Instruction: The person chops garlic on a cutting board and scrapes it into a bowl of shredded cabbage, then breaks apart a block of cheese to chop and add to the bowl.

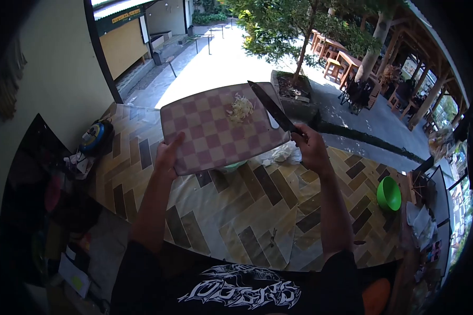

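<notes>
Above the herringbone-patterned counter (236, 210), the left hand (168, 155) is closed on the near left corner of a pink checkered cutting board (215, 128), thumb on top and fingers underneath, holding it lifted and tilted clear of the surface. The right hand (311, 148) is wrapped fully round the handle of a dark knife (272, 108), whose blade lies across the board's far right part, tip pointing away from the person. Just left of the blade sits a small heap of pale chopped vegetable (241, 108), near the board's far edge. To clear the board well, I judge the blade should be laid flat and swept behind the heap in one stroke, the left grip steady so the tilt does not spill bits sideways. Crumpled white plastic (283, 153) lies under the board's right corner; a green bowl (389, 193) stands well apart at the counter's right end.
</notes>
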Tool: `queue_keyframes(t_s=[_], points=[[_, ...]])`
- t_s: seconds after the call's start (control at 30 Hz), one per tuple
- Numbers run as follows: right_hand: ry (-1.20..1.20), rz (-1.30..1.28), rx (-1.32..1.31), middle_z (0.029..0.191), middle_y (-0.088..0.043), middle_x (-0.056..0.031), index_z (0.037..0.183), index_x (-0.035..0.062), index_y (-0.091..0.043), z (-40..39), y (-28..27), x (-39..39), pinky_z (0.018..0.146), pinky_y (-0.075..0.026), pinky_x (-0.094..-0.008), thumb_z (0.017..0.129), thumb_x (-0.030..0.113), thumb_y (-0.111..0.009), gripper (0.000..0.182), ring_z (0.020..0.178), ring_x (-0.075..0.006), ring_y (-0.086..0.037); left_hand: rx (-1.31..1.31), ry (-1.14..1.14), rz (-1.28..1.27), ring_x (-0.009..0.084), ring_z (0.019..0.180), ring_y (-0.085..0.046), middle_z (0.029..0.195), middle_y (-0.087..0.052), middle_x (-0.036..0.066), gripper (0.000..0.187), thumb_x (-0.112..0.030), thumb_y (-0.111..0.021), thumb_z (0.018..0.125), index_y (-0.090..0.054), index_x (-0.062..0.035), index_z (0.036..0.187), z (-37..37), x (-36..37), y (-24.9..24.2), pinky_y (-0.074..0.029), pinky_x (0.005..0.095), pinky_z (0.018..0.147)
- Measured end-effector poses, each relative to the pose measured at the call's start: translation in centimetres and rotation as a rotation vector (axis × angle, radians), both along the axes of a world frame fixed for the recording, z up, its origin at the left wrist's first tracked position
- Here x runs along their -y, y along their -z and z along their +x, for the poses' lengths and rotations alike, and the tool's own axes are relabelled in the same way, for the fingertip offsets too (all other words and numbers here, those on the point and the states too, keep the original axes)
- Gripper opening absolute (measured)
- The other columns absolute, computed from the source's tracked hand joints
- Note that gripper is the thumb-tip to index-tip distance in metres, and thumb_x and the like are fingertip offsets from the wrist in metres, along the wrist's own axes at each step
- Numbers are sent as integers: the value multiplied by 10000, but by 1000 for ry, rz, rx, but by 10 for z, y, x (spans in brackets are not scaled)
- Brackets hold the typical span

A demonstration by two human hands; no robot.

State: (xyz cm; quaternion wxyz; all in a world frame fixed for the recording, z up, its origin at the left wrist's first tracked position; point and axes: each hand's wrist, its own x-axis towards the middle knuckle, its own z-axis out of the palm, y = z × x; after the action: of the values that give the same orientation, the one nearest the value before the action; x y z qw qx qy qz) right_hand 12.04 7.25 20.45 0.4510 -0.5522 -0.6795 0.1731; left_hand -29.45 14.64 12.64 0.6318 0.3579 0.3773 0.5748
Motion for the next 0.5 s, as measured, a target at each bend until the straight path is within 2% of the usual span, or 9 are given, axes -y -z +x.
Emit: queue_keyframes(t_s=[0.07, 0.17, 0.27, 0.3, 0.4, 0.5], points=[[-15, 45, -29, 884, -740, -148, 1260, -14, -702, -10, 14, -39, 768, -524, -379, 1054, 156, -658, 271, 783, -177, -662, -2, -43, 47, 279, 1025, -762, 1230, -729, 144, 574, -306, -864, 932, -620, 15, 1342, -20, -20, -5, -667, 459, 878], [-23, 61, 34, 947, -762, -197, 1271, -12, -700, -31, -3, -77, 789, -542, -411, 1041, 154, -660, 287, 836, -294, -740, -20, -64, 116, 260, 990, -766, 1201, -742, 134, 543, -296, -876, 919, -654, 19, 1302, -46, -56, -5, -664, 430, 864], [18, 149, 136, 1034, -767, -232, 1254, 0, -709, -36, -8, -121, 847, -556, -448, 1032, 154, -648, 277, 983, -421, -750, -74, -56, 149, 244, 974, -767, 1176, -752, 120, 527, -290, -878, 918, -667, 16, 1291, -59, -79, -23, -660, 414, 854], [14, 146, 196, 1099, -760, -235, 1250, 17, -712, -34, -12, -135, 894, -559, -471, 1036, 156, -629, 268, 1093, -451, -713, -94, -53, 153, 240, 968, -767, 1166, -755, 116, 522, -288, -879, 917, -670, 15, 1287, -60, -84, -28, -659, 411, 851], [-19, 159, 228, 1126, -764, -214, 1258, 34, -711, -36, -23, -160, 925, -556, -462, 1044, 161, -615, 267, 1097, -435, -718, -99, -39, 193, 240, 961, -770, 1154, -759, 114, 511, -279, -878, 920, -674, 14, 1286, -63, -107, -27, -659, 405, 844], [-78, 75, 242, 1149, -768, -217, 1344, 37, -690, -30, -19, -178, 969, -546, -451, 1063, 154, -606, 316, 1090, -396, -735, -87, -53, 165, 242, 963, -771, 1159, -759, 120, 507, -275, -876, 923, -674, 13, 1288, -59, -119, -23, -659, 405, 841]])
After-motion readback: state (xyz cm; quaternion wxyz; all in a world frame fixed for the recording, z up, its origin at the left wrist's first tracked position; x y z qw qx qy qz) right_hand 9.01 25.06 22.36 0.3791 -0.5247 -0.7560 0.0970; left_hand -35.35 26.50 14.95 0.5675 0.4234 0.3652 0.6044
